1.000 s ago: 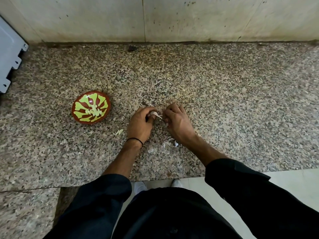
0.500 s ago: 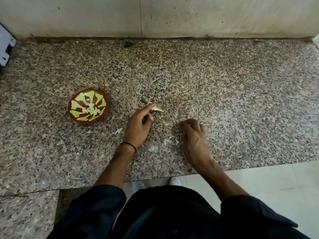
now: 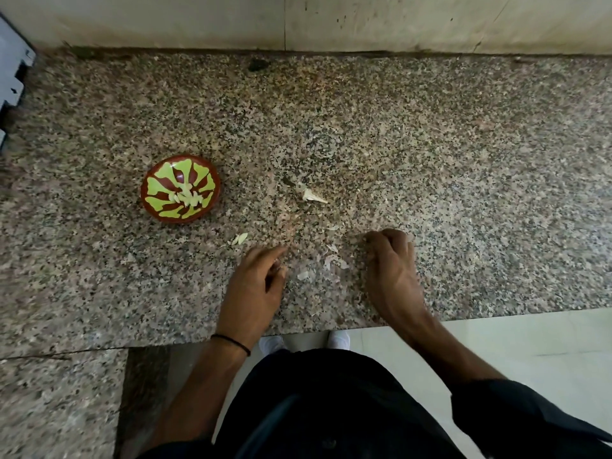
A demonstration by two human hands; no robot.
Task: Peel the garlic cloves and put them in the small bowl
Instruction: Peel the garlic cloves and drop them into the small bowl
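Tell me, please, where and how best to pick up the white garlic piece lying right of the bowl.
Pinch the garlic piece across its thick left end, coming straight down from above: it lies flat on the counter, and its right end tapers to a thin tail, probably too flimsy to hold.

One head-worn wide-angle camera is looking forward and steeply down at the granite tabletop (image 3: 430,160), sitting close above the left hand (image 3: 251,286) and right hand (image 3: 394,273). The wall (image 3: 397,21) is bounding the frame's top edge.
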